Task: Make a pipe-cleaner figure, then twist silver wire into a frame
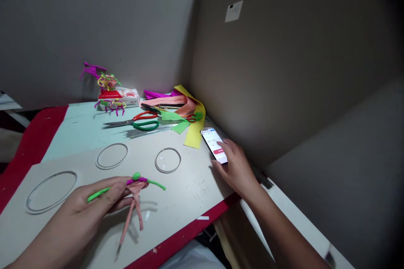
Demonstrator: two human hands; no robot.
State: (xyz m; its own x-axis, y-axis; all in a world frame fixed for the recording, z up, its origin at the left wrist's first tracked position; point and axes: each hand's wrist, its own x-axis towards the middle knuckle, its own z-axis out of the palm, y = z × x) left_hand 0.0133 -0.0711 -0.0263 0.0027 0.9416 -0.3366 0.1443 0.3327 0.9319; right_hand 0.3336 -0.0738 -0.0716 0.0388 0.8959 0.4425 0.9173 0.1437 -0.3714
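My left hand [104, 201] pinches a small stick figure [136, 189] made of wrapped crepe paper. The figure has a green head, green arms, a purple band at the shoulders and a peach body with two peach legs that hang downward; one leg ends in a bare tip. My right hand [235, 166] is around the lower right part of a phone [212, 142], with a finger over its lit screen and the thumb at its lower edge. The screen shows a running-time display and a red button. Whether the phone is lifted off the table cannot be made out.
Three rings [168, 160] lie on the table. Behind them are scissors [147, 125] with red and green handles, thin wires [142, 133], and yellow [197, 128], peach and green paper strips. More paper figures [109, 82] rest on and before a box [131, 97]. Walls [252, 92] close the back and right.
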